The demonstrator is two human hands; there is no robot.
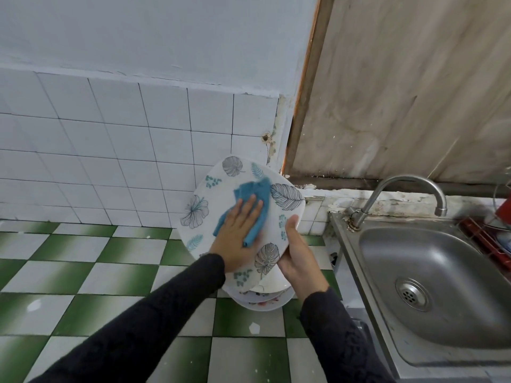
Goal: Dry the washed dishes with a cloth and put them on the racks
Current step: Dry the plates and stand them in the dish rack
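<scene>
A white plate (272, 222) printed with leaves and flowers is held tilted, face toward the camera, above the green and white floor (110, 272) and just past the left edge of the steel sink (387, 258). A blue cloth (255, 193) is pressed against the middle of the plate by the left hand (237, 236), whose fingers (250, 208) are laid straight and close together on top of the cloth; folds of the cloth stick out above the fingertips and below the palm. The plate's lower right rim is gripped by the right hand (300, 261), the thumb (291, 225) laid on the face of the plate and the other fingers hidden behind it. Both arms are covered by dark sleeves (154, 313).

A stack of white dishes (262, 299) is seen just under the plate's lower edge; what it rests on cannot be told. A curved tap (401, 186) stands at the sink's back left corner. At the sink's right edge part of a red wire rack (475, 233) is seen, with some dishes in it. White wall tiles (110, 147) are seen behind the plate.
</scene>
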